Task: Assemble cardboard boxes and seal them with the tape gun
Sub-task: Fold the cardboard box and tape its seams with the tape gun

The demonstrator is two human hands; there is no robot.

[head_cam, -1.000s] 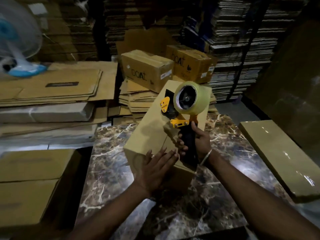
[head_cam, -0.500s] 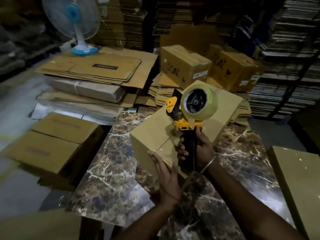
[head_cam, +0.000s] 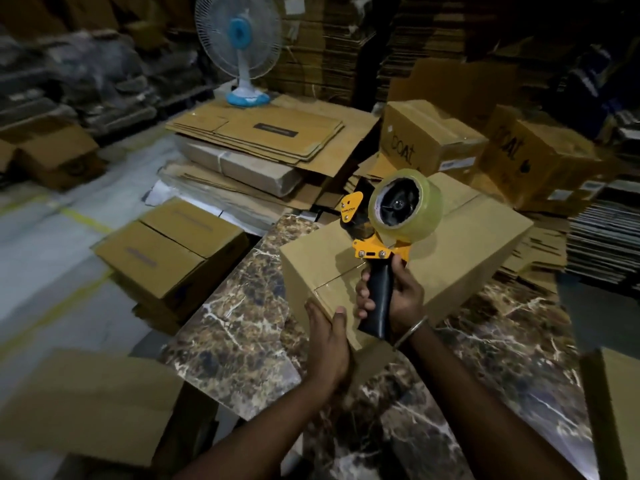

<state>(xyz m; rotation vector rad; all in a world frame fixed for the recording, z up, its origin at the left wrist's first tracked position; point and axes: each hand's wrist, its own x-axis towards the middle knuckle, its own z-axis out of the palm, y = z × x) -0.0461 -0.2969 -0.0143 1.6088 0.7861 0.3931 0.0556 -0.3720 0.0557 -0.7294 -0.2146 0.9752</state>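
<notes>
On the marble table [head_cam: 242,327], box [head_cam: 318,265] under right grip's [head_cam: 398,292] tape gun [head_cam: 391,230].

A closed brown cardboard box [head_cam: 450,251] lies under an upright yellow tape gun [head_cam: 388,237] with clear tape.

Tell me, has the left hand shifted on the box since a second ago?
Yes. The left hand slid off the box's near face to its near-left corner edge.
</notes>
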